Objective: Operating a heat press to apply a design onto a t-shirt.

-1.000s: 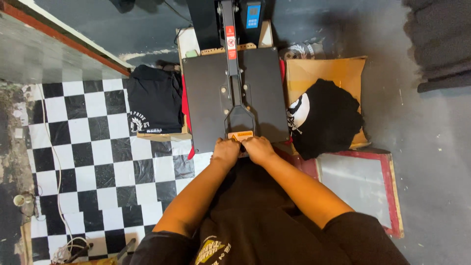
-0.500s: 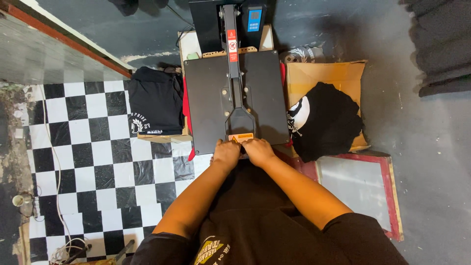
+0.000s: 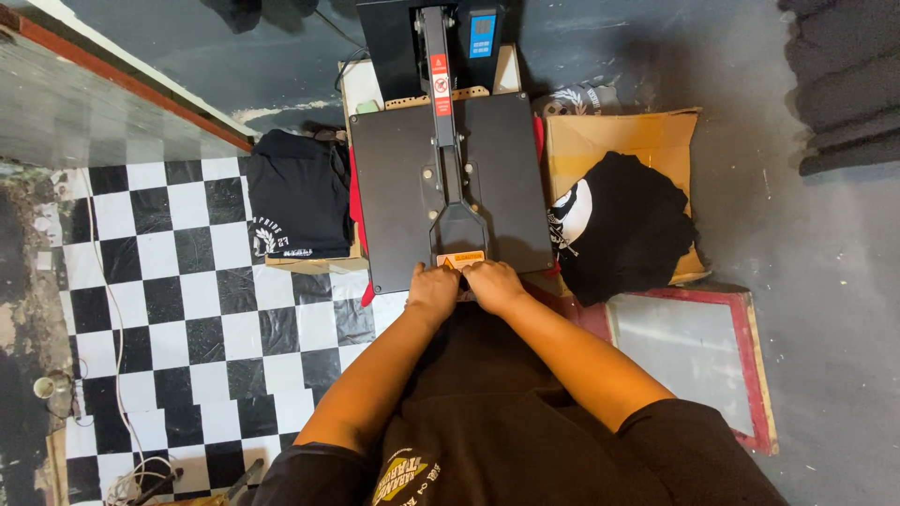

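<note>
A black heat press (image 3: 394, 178) stands in front of me with its flat top plate down. A long lever arm runs down the middle of the plate to a handle (image 3: 460, 255) with an orange label at the near edge. My left hand (image 3: 432, 291) and my right hand (image 3: 493, 284) are side by side, both closed around that handle. Red fabric shows at the plate's left and right edges.
A folded black printed shirt (image 3: 298, 201) lies left of the press. Right of it, a cardboard box (image 3: 647, 136) holds crumpled black garments (image 3: 623, 225). A red-framed screen (image 3: 694, 351) lies on the grey floor at right. Checkered flooring covers the left side.
Nothing has moved apart from a slight shift of the camera; both hands stay on the handle.
</note>
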